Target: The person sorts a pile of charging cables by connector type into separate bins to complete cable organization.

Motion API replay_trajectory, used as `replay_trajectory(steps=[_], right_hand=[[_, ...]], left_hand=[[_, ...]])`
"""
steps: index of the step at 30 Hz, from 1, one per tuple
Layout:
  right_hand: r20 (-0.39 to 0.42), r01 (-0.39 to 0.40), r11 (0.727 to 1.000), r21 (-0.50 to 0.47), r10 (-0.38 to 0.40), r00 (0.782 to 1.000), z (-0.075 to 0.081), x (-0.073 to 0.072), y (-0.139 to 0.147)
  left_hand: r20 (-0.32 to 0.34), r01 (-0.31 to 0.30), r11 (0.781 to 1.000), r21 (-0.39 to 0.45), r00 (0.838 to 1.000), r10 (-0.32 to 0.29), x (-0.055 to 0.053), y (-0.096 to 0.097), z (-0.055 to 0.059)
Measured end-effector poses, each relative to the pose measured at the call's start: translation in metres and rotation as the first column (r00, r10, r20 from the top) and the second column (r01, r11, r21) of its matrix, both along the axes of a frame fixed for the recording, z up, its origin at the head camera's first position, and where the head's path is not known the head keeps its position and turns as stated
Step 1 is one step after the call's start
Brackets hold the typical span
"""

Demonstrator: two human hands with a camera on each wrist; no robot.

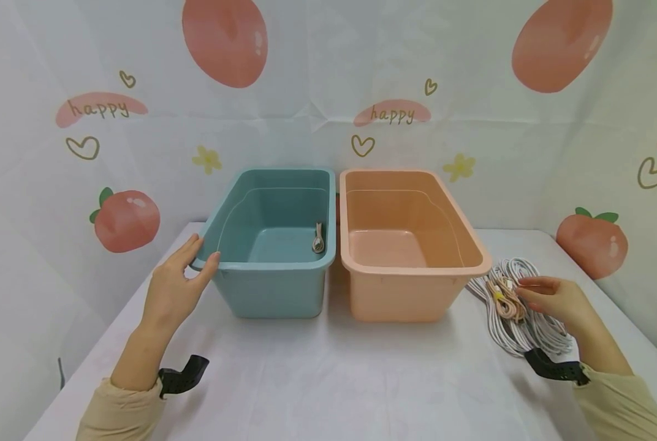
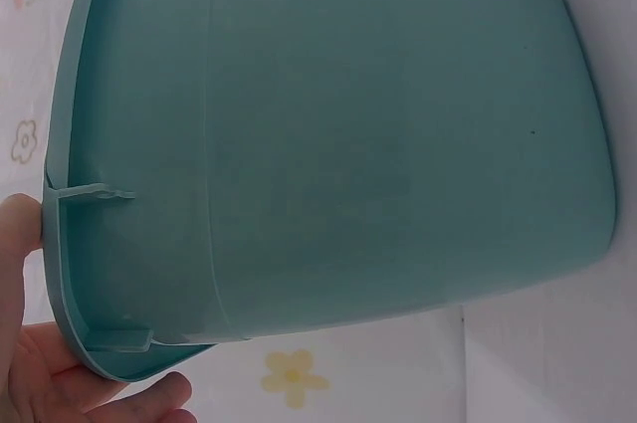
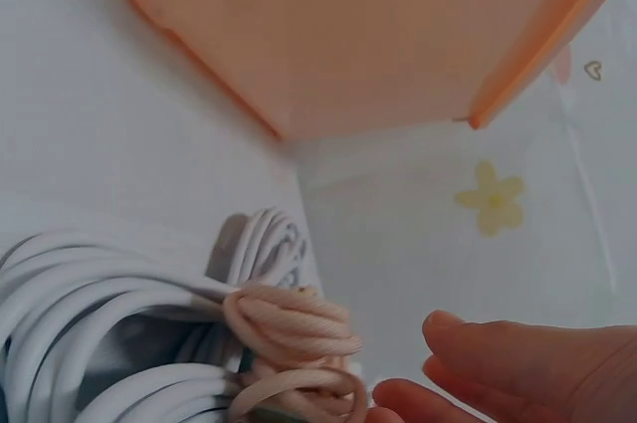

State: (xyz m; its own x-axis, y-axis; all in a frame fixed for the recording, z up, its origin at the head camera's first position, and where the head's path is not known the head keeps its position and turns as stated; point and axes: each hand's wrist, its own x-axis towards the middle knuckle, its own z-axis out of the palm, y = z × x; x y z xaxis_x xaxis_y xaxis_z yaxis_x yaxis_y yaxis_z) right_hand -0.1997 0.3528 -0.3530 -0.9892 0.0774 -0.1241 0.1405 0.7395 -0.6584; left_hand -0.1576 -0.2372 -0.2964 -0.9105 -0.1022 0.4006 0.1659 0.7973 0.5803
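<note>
My left hand point(image 1: 173, 285) grips the near left corner of a teal plastic bin point(image 1: 273, 288), thumb at the front rim and fingers along the side. Seen from the left wrist, the fingers point(image 2: 149, 401) bend around the rim's corner. A small coiled cable point(image 1: 319, 242) lies inside that bin, against its right wall. On the right, my right hand point(image 1: 554, 299) is over a pile of coiled white cables point(image 1: 502, 324). Its fingertips are right at a peach-coloured coiled cable point(image 3: 299, 328) lying on the white ones, with thumb and fingers apart.
A peach plastic bin point(image 1: 400, 297) stands to the right of the teal one, its rim overlapping the cable pile in the head view. Both stand on a white table point(image 1: 328, 380). Behind them hangs a white printed backdrop point(image 1: 317, 73).
</note>
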Motion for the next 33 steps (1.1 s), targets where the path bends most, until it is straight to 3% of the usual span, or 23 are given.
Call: replay_trajectory(steps=[10, 18, 33], right_hand=[[0.009, 0.012, 0.999, -0.046, -0.012, 1.0, -0.01, 0.003, 0.002], [0.046, 0.056, 0.998, -0.026, -0.055, 0.997, -0.011, 0.002, 0.004], [0.044, 0.089, 0.996, -0.015, -0.088, 0.995, -0.012, 0.002, 0.004]], left_hand=[[-0.008, 0.001, 1.0, 0.001, 1.0, -0.001, 0.0, 0.0, -0.001], [-0.019, 0.0, 1.0, -0.003, 1.0, 0.0, -0.001, -0.001, -0.002], [-0.023, -0.001, 1.0, -0.004, 1.0, 0.001, -0.002, -0.001, -0.003]])
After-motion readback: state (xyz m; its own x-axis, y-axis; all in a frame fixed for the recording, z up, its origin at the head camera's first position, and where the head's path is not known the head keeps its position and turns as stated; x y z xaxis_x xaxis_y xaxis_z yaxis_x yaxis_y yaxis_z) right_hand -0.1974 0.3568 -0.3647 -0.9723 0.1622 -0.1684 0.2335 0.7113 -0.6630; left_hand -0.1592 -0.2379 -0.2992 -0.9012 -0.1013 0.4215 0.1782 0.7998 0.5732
